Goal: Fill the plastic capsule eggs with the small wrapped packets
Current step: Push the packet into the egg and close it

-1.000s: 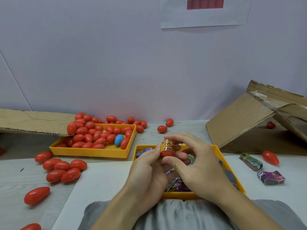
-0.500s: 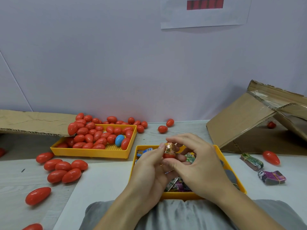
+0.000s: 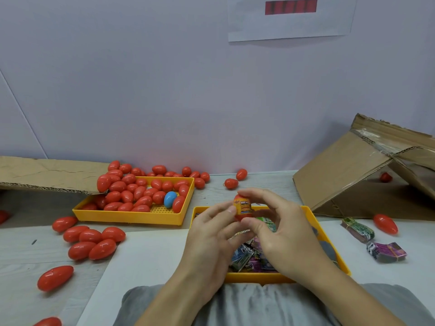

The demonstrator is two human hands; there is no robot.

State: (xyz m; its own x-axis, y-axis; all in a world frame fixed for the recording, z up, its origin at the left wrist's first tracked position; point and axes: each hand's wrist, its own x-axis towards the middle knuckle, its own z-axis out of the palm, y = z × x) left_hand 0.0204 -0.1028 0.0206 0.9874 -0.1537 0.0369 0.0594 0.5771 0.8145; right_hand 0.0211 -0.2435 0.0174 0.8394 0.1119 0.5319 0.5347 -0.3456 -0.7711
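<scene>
Frame centre: red plastic capsule egg with an orange wrapped packet, long axis upright, rounded tip up. Left hand and right hand both pinch it above the yellow plastic packet tray.

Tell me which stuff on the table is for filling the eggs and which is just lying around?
For the job:
- red egg with an orange packet, held by the left hand and right hand
- packet tray
- egg tray
- loose red eggs
- two packet bundles

Just lying about:
- cardboard box
- flat cardboard
- paper on the wall
</scene>
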